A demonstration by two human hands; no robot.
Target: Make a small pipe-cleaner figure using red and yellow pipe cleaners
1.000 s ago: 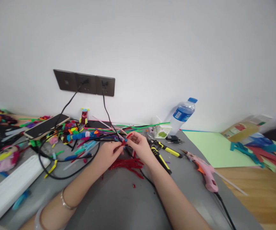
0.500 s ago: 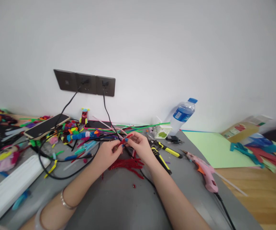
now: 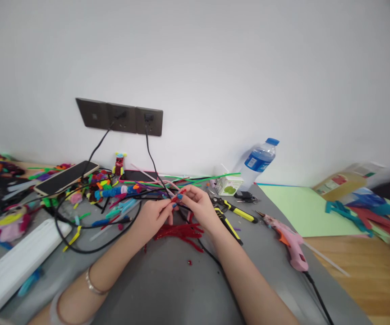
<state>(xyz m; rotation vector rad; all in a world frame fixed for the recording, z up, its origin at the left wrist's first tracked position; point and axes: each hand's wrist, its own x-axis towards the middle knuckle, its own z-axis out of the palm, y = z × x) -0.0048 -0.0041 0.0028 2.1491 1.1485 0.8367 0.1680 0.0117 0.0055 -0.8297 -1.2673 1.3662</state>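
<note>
Both hands meet above the middle of the grey table, pinching a short red pipe cleaner (image 3: pixel 179 197) between their fingertips. My left hand (image 3: pixel 154 217) is closed on its near end, thumb against index finger. Closed on the other end is my right hand (image 3: pixel 198 205); its fingers hide part of the piece. Just below the hands lies a loose bunch of red pipe cleaners (image 3: pixel 180 233). A small red bit (image 3: pixel 190 262) rests in front of that bunch. Pliers with yellow and black handles (image 3: pixel 228 225) lie to the right of my right hand.
A pink glue gun (image 3: pixel 294 248) lies at the right with its cord. Behind stand a water bottle (image 3: pixel 255 164) and a small box (image 3: pixel 229 185). Black cables (image 3: pixel 89 250), a phone (image 3: pixel 66 178), a white power strip (image 3: pixel 19 262) and colourful pipe cleaner figures (image 3: pixel 12 225) crowd the left.
My left hand's fingers have straightened slightly and shifted along the red piece. The right fingers have shifted a little too; both hands stay in the same place.
</note>
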